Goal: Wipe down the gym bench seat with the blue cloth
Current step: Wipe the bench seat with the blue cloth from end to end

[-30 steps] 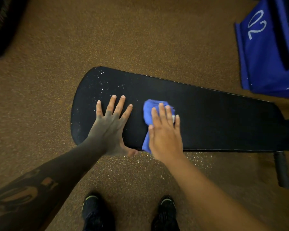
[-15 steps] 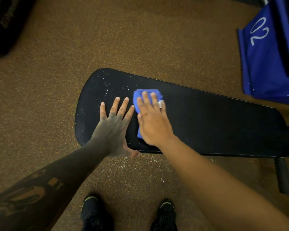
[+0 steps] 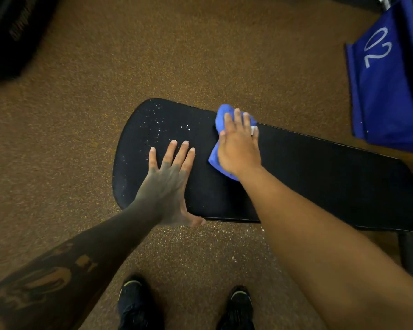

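Note:
The black gym bench seat runs from centre left to the right edge, with white specks scattered over its rounded left end. My right hand presses the blue cloth flat against the seat at its far edge; the cloth shows past my fingertips and beside my wrist. My left hand lies flat on the near left part of the seat, fingers spread, thumb over the near edge, holding nothing.
Brown speckled carpet surrounds the bench, with white crumbs below the near edge. A blue box marked 02 stands at the upper right. A dark object fills the upper left corner. My two black shoes are at the bottom. A bench leg drops at the right.
My right hand has slid the blue cloth from the near edge across the seat to its far edge. My left hand has stayed flat in the same place.

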The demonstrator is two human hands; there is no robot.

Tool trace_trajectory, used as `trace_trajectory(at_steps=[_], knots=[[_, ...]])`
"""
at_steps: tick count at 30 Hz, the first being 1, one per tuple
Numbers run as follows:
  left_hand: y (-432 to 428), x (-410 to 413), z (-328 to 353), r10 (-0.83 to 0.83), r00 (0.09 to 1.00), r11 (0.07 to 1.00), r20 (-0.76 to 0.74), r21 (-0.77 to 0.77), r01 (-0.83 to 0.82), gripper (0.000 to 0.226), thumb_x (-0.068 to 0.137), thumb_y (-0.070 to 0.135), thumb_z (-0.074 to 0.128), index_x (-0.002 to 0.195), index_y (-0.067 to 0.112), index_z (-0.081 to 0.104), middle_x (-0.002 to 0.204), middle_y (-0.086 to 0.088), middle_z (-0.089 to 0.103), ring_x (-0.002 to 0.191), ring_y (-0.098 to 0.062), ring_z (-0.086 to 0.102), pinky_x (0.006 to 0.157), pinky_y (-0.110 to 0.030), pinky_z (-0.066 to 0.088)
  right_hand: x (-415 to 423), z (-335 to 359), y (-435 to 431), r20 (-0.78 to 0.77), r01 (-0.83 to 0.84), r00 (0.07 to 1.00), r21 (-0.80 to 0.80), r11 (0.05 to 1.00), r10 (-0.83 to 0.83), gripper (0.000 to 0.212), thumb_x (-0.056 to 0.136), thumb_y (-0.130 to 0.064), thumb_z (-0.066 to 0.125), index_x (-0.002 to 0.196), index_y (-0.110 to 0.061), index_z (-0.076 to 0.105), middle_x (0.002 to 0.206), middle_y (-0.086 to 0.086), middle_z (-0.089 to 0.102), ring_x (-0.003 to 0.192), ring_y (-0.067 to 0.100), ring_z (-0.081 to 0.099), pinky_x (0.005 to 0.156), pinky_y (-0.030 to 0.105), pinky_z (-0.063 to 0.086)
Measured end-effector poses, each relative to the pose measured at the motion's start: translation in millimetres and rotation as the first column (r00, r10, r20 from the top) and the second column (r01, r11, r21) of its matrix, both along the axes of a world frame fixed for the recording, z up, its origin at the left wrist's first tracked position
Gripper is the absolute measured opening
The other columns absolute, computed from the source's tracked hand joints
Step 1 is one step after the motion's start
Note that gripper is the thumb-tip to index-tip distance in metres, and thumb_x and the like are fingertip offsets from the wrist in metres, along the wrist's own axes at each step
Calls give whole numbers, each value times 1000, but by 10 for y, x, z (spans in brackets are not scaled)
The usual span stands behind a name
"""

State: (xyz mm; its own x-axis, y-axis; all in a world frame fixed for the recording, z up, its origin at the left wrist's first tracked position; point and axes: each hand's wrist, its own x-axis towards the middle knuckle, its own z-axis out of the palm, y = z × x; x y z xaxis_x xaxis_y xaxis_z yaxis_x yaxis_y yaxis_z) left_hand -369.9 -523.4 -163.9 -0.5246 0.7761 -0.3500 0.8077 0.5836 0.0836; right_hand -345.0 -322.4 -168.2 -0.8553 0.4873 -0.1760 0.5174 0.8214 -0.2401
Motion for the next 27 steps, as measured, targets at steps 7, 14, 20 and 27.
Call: trace_trajectory(at_steps=[7, 14, 20, 27], knots=[[-108, -69, 50, 12, 996, 988, 92, 154, -26, 138, 59, 96, 36, 157, 11, -11, 168, -12, -11, 155, -31, -13, 121, -66, -3, -49, 83, -201, 13, -384, 923, 37, 923, 384, 55, 104, -32, 30, 156, -19, 18, 166, 7, 3, 152, 26, -3, 120, 55, 3], [-238, -425, -1, 475, 877, 837, 69, 272, -475, 83, 91, 67, 41, 158, 28, 12, 168, -14, 2, 155, -37, 1, 119, -68, 7, -30, 123, -263, 38, -344, 939, 33, 939, 342, 60, 103, -39, 29, 156, -16, 12, 166, 6, -1, 151, 26, -8, 121, 54, 3], [-328, -537, -90, 568, 798, 763, 199, 234, -602, 77, 93, 66, 41, 157, 36, 10, 169, -9, -5, 153, -39, 6, 111, -67, 32, -196, -16, -255, 5, -252, 968, 39, 967, 252, 56, 103, -28, 30, 156, -20, 14, 166, 4, 1, 152, 25, -6, 121, 52, 5], [-314, -529, -94, 573, 801, 764, 175, 240, -599, 76, 93, 67, 39, 157, 35, 12, 168, -10, -3, 150, -40, 15, 104, -62, 42, -301, 27, -562, -44, -255, 966, 7, 967, 255, 56, 102, -24, 32, 155, -14, 16, 165, 7, 6, 152, 29, -2, 121, 52, 5]])
